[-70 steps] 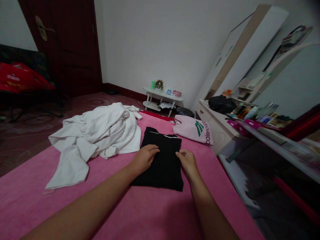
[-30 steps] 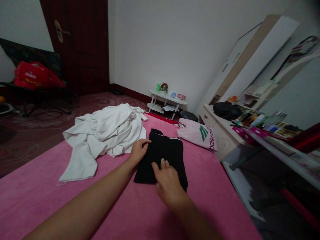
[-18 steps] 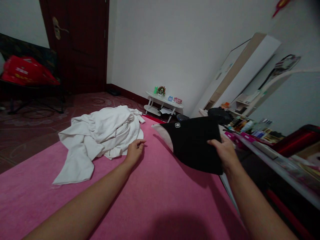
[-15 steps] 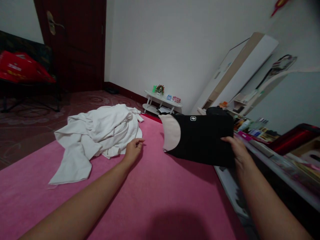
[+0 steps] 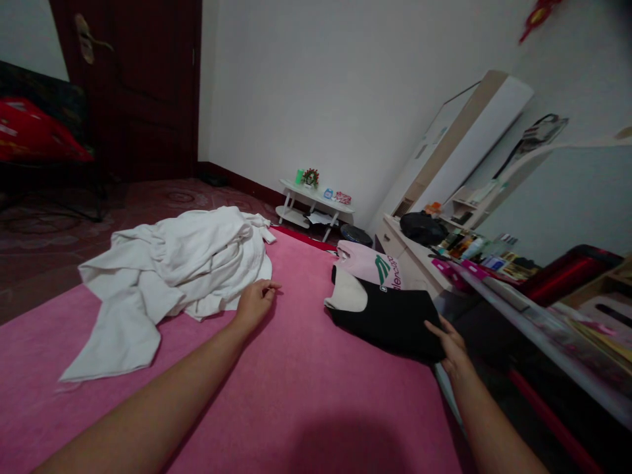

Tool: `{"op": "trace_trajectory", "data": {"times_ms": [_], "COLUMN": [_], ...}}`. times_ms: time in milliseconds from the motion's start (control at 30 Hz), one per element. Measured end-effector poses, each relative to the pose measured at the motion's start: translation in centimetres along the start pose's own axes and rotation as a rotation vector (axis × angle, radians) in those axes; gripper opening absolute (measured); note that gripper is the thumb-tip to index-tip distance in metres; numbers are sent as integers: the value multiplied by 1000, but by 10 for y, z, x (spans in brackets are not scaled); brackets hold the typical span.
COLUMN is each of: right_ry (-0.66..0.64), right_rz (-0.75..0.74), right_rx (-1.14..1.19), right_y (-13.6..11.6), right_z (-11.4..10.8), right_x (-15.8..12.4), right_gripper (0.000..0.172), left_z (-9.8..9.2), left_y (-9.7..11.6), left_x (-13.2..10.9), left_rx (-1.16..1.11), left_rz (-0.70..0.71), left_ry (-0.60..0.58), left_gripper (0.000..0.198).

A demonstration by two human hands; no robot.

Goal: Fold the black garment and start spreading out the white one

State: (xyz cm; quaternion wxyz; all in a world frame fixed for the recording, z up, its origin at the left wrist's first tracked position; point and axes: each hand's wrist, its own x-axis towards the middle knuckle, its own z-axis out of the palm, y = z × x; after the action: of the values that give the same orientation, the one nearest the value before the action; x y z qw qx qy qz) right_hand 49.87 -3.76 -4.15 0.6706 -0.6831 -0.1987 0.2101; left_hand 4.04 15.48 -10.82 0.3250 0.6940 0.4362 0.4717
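My right hand grips the right end of a folded black shirt, thumb on top. The shirt has a pale rounded neck area and a small white logo, and lies low over the right side of the pink bed cover. Just behind it, partly hidden by it, is a folded pale pink shirt with a green print and dark lettering. My left hand rests on the cover with loosely extended fingers and holds nothing. Beside that hand, a crumpled white garment spreads over the left of the bed.
A dressing table along the right side bears a black bag and many small bottles. Against the far wall stands a low white table with a small plant. A red bag sits on a chair at far left.
My right hand has lowered the black shirt towards the bed, and the pale pink shirt behind it now shows. The left hand stays by the white garment. The view has shifted slightly.
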Motion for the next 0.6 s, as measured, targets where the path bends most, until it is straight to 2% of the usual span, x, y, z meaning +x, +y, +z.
{"op": "trace_trajectory", "data": {"times_ms": [67,133,267,367,433,500,600], "right_ry": [53,66,34,-4,-21,-12,22], "right_rz": [-83,-79,2,-78,-204,-316,-390], "right_rx": [29,-17,-148,-178,-388,-731,-1137], "right_y": [2,8,16,12,10,9,2], "right_z": [6,11,13,11,10,11,19], "right_x": [6,9,14,19,19,19,18], "right_gripper": [80,78,69,68,63,54,45], "left_z": [0,0,0,1,1,0,0], "left_y": [1,1,0,-1,-1,0,2], "left_x": [0,0,0,1,1,1,0], "left_rx": [2,5,21,45,50,48,57], "left_rz": [-11,-26,-37,-16,-3,-4,-15], "left_ry": [-2,-12,-47,-41,-41,-47,-59], "left_gripper": [29,30,30,30,30,30,29]}}
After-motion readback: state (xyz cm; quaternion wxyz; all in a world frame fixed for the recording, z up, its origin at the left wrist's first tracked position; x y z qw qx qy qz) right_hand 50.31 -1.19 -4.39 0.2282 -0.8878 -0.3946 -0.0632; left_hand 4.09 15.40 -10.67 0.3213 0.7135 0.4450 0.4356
